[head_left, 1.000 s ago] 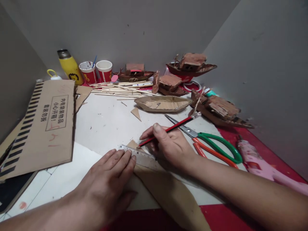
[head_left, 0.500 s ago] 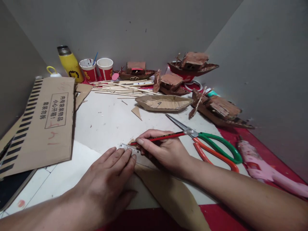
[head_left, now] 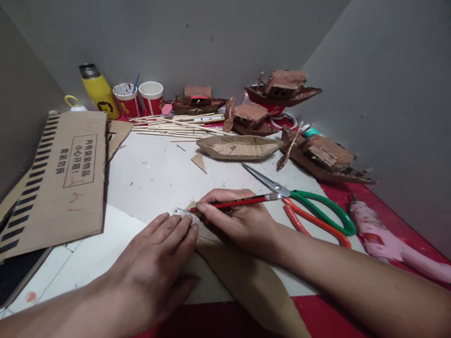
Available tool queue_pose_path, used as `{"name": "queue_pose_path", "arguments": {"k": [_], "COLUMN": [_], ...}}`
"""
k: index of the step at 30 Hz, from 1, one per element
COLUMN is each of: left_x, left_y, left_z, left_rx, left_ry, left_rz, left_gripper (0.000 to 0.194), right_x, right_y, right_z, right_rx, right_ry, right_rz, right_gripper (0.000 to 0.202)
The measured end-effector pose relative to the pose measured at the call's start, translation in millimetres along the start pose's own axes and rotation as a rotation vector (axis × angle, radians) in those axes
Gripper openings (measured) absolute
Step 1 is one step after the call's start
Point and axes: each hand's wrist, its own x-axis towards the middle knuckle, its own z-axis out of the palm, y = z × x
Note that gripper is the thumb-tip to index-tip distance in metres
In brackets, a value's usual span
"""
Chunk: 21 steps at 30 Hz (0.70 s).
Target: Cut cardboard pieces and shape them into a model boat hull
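The pencil (head_left: 243, 201) has tilted down, nearer level.

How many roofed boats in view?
4: the back boat beside the cups, the raised boat back right, the middle boat behind the roofless boat, the right boat beyond the scissors.

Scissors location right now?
Head view, right of center: the scissors lie open on the white sheet, just beyond the right hand, with the pink glue gun to their right.
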Motion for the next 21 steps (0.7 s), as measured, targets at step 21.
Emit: {"name": "queue_pose_path", "arguments": {"k": [21], "left_x": [-3.5], "left_y": [-0.7], "left_z": [-3.1], "left_rx": [0.016], "left_ry": [0.004], "left_rz": [0.031], "left_gripper": [0.063], "right_x": [-11.5], "right_y": [-13.0], "right_z": [-17.0], "right_rx": [-0.138], "right_ry": [-0.070], "right_rz": [0.128], "right_gripper": [0.026]}}
